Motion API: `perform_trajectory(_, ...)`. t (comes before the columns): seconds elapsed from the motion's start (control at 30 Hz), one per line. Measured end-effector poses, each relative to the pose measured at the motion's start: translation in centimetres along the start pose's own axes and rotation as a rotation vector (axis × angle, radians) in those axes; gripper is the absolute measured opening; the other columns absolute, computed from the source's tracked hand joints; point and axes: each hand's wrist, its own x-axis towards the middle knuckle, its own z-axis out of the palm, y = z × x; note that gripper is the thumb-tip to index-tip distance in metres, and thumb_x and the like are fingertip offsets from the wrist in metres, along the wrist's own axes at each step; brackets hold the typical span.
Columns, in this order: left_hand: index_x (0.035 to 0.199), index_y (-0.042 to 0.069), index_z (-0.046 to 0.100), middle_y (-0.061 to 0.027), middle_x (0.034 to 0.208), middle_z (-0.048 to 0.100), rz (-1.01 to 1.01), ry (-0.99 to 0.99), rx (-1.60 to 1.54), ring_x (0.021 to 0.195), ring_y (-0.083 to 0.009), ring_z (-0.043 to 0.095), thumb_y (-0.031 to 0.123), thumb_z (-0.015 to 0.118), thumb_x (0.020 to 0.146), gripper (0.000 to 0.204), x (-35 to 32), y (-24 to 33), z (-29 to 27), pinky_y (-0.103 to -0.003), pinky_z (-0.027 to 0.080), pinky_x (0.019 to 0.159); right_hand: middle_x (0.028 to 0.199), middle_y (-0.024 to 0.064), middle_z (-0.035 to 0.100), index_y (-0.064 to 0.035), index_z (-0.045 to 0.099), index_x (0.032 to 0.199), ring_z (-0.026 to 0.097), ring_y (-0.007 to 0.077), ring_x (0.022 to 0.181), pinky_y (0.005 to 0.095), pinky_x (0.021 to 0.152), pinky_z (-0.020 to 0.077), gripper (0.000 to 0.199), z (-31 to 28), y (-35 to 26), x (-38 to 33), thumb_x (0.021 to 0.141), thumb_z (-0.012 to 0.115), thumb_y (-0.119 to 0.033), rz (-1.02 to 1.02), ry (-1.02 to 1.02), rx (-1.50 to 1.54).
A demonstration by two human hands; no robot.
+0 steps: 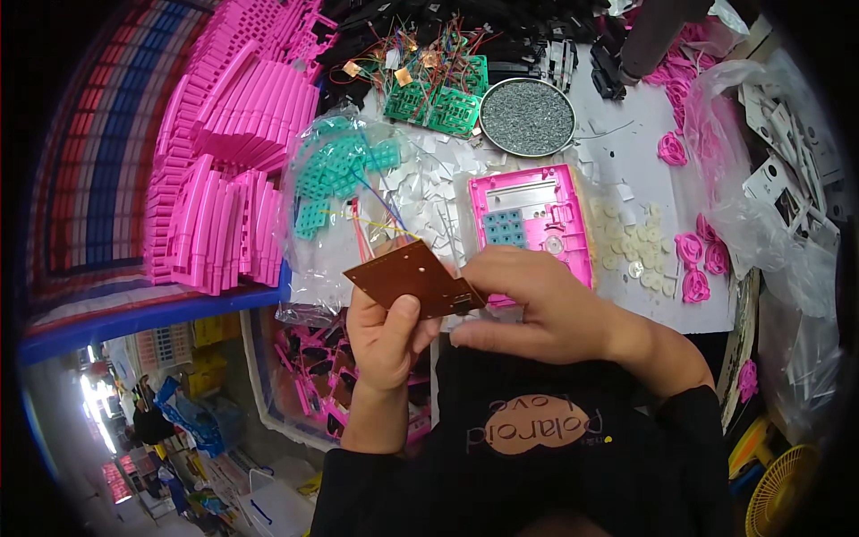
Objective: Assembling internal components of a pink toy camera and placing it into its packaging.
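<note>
My left hand grips a brown circuit board, with its thumb pressed on the near face. Red, yellow and blue wires rise from behind the board. Close against the board's right edge is my right hand, its thumb and forefinger apart and other fingertips hidden. Just beyond, a pink plastic housing lies with its inside up. Blue-grey rubber keys sit in its left part.
Pink housings are stacked at left, beside a bag of teal keypads. Green circuit boards and a round dish of small metal parts stand at the back. Pale round parts and pink pieces lie at right.
</note>
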Motion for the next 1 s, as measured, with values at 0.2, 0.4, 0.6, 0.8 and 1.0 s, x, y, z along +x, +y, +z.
perform_trajectory(0.2, 0.142, -0.004, 0.04, -0.022, 0.121, 0.063, -0.1, -0.094, -0.004, 0.088, -0.0224, 0.071, 0.011, 0.048, 0.105, 0.04, -0.3, -1.1, -1.1, -0.028, 0.06, 0.057, 0.074, 0.0096, 0.068, -0.0008, 0.068, 0.102, 0.064, 0.0163, 0.064, 0.0317, 0.06, 0.0468, 0.035, -0.5, -0.4, -0.3, 0.101, 0.062, -0.035, 0.406, -0.029, 0.305)
perform_trajectory(0.4, 0.14, -0.004, 0.04, -0.0201, 0.125, 0.064, -0.184, -0.148, 0.037, 0.099, -0.0265, 0.072, 0.014, 0.044, 0.108, 0.036, 0.3, -0.8, 0.5, -0.032, 0.064, 0.068, 0.066, 0.0039, 0.063, 0.0006, 0.068, 0.091, 0.057, 0.0098, 0.053, 0.0277, 0.049, 0.0422, 0.035, 0.1, 0.1, -1.0, 0.107, 0.053, -0.027, 0.46, 0.233, 0.359)
perform_trajectory(0.6, 0.129, -0.006, 0.048, -0.0155, 0.102, 0.073, -0.078, -0.255, 0.379, 0.084, -0.0206, 0.074, 0.01, 0.05, 0.105, 0.029, -0.3, -1.3, -0.1, -0.027, 0.058, 0.066, 0.069, 0.0036, 0.065, 0.0005, 0.066, 0.1, 0.056, 0.0078, 0.049, 0.0226, 0.046, 0.0411, 0.024, -0.9, -1.1, -6.1, 0.105, 0.057, -0.021, 0.775, 0.288, 0.604)
perform_trajectory(0.8, 0.104, 0.004, 0.065, -0.0133, 0.085, 0.071, 0.057, -0.669, 0.742, 0.074, -0.035, 0.069, 0.009, 0.069, 0.09, 0.015, -1.3, 0.2, -0.3, -0.04, 0.054, 0.066, 0.121, 0.0168, 0.064, -0.0008, 0.063, 0.132, 0.061, 0.0317, 0.111, 0.0403, 0.098, 0.0471, 0.06, -5.4, -4.3, -12.5, 0.085, 0.079, -0.035, 0.452, 0.017, -0.423)
perform_trajectory(1.0, 0.128, 0.009, 0.05, -0.0179, 0.105, 0.069, -0.247, -0.759, 0.495, 0.079, -0.0298, 0.07, 0.011, 0.061, 0.098, 0.032, -1.6, -3.3, 0.2, -0.038, 0.054, 0.066, 0.096, 0.0072, 0.071, -0.0028, 0.064, 0.132, 0.065, 0.0118, 0.088, 0.0301, 0.078, 0.051, 0.046, -2.8, -0.4, -7.5, 0.089, 0.075, -0.014, 0.446, 0.032, 0.235)
